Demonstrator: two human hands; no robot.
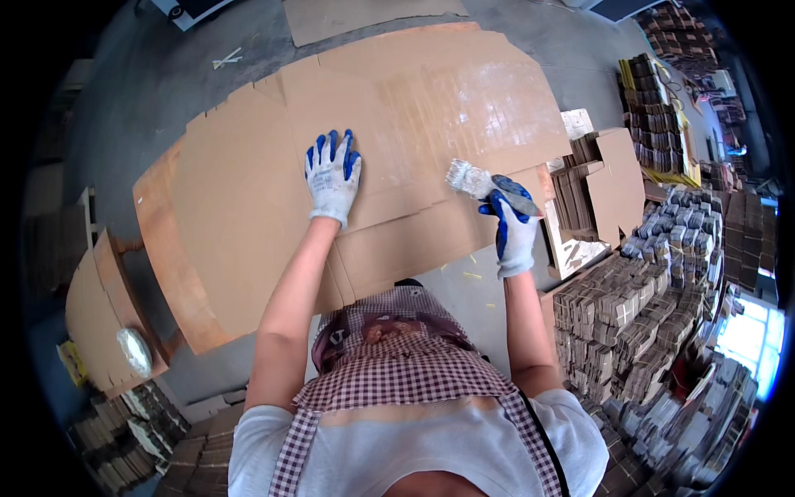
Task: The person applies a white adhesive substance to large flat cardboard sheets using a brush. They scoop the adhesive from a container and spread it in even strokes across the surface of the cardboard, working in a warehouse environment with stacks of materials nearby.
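Observation:
A large flat cardboard sheet (240, 157) lies across a wooden board (199, 319) in front of me. Flat on the sheet, fingers spread, rests my left hand (333, 176) in a white glove with blue fingertips. My right hand (512, 219), gloved the same way, grips the handle of a wide paintbrush (469, 178). Its pale, coated bristles point left over the sheet's right part; whether they touch it I cannot tell. Wet, shiny streaks cover the sheet's upper right area.
To the right, cardboard pieces (617, 186) stand on a pale stand. Tied bundles of cardboard (621, 306) are piled farther right. At the left, a foil-like silvery oval thing (134, 352) sits on another cardboard-topped table (95, 306). Another cardboard sheet (364, 18) lies on the floor beyond.

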